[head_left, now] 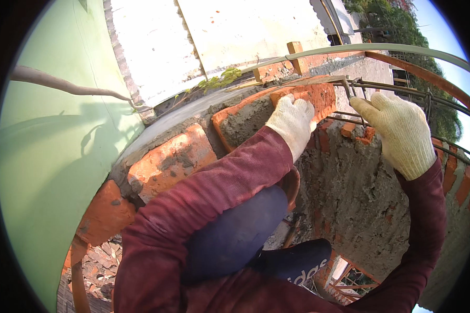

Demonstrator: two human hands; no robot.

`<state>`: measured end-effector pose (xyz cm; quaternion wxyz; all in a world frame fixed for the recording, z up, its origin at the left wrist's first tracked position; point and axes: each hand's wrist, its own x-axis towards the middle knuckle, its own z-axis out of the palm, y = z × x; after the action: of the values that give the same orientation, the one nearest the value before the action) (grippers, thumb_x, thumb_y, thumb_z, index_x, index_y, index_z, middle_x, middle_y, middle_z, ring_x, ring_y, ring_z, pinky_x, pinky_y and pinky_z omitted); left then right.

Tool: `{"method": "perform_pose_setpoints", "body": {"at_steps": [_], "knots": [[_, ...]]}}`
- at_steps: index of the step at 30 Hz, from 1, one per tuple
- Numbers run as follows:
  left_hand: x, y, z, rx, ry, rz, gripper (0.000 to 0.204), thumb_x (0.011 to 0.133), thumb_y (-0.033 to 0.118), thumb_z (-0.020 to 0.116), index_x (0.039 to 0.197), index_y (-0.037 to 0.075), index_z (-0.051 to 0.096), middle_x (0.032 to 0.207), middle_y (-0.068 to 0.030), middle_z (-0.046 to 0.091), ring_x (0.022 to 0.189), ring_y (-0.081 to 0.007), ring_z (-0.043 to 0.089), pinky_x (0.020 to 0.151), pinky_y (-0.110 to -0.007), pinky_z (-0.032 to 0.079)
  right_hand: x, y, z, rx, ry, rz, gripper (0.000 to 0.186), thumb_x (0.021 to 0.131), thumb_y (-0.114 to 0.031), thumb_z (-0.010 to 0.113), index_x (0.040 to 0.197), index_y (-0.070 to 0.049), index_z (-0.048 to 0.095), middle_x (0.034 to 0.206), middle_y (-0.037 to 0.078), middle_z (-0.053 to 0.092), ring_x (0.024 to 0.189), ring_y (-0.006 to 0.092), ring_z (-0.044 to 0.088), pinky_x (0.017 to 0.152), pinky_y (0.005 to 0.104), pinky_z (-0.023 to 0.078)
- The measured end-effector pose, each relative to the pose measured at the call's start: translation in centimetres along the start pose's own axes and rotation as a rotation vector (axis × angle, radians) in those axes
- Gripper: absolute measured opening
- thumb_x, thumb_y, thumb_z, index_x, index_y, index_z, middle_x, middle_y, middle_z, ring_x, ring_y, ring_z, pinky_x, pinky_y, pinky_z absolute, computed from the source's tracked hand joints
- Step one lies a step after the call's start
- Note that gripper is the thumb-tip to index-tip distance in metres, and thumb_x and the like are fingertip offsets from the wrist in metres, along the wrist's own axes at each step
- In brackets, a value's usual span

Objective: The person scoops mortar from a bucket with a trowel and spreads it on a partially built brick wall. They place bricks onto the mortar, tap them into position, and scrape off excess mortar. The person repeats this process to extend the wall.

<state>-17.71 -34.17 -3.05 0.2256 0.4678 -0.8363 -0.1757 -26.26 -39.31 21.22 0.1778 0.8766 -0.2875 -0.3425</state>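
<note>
Outdoor building site: mortared bricks [175, 156], exposed rebar [428, 96], rough wall [365, 193].

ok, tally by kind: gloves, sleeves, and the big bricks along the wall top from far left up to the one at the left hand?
Cream gloves: 2 (left glove, right glove)
Maroon sleeves: 2 (left sleeve, right sleeve)
Big bricks: 4 (far-left brick, second brick, mortar-covered brick, brick at the left hand)
Total: 8
</note>
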Motion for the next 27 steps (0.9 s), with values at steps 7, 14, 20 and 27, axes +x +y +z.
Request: {"method": "perform_pose_setpoints", "body": {"at_steps": [7, 14, 20, 27], "knots": [[0.1, -3.1, -4.0, -0.068, -0.102, 0.186, 0.045, 0.087, 0.007, 0.072, 0.132, 0.013, 0.070, 0.127, -0.0129, 0.065, 0.121, -0.0320, 0.062, 0.101, -0.046, 0.051, -15.7, -3.4, 3.3, 0.784, 0.247, 0.742, 0.060, 0.080, -0.018, 0.061, 0.137, -0.002, 0.062, 0.105, 0.015, 0.067, 0.099, 0.0285, 0.067, 0.090, 0.0378, 0.051], [2.1, -6.1, -4.4, 0.049, -0.135, 0.429, 0.060, 0.087, 0.013, 0.079, 0.146, 0.018, 0.064, 0.151, -0.0124, 0.059, 0.138, -0.0360, 0.055, 0.116, -0.046, 0.046, -17.0, -19.5, 16.3, 2.599, 0.291, 1.236, 0.048, 0.108, -0.039, 0.051, 0.140, -0.002, 0.050, 0.081, 0.005, 0.058, 0.049, 0.0090, 0.053, 0.038, 0.0238, 0.045], [3.1, -7.0, -4.7, 0.118, -0.233, 0.412, 0.069, 0.081, 0.001, 0.081, 0.146, 0.021, 0.066, 0.152, -0.0131, 0.059, 0.141, -0.0374, 0.053, 0.119, -0.046, 0.044, -6.7, -24.5, 22.4, 3.305, 0.671, 0.891, 0.043, 0.114, -0.051, 0.042, 0.126, -0.012, 0.053, 0.084, 0.001, 0.058, 0.057, 0.0093, 0.053, 0.043, 0.0266, 0.044], [4.1, -6.4, -4.8, 0.102, -0.327, 0.392, 0.069, 0.081, -0.002, 0.079, 0.146, 0.019, 0.065, 0.153, -0.0160, 0.059, 0.140, -0.0358, 0.056, 0.117, -0.044, 0.048, -1.8, -26.5, 17.9, 3.469, 0.546, 0.804, 0.034, 0.107, -0.052, 0.055, 0.115, -0.020, 0.049, 0.082, 0.013, 0.059, 0.056, 0.0319, 0.059, 0.050, 0.0553, 0.048]]}}
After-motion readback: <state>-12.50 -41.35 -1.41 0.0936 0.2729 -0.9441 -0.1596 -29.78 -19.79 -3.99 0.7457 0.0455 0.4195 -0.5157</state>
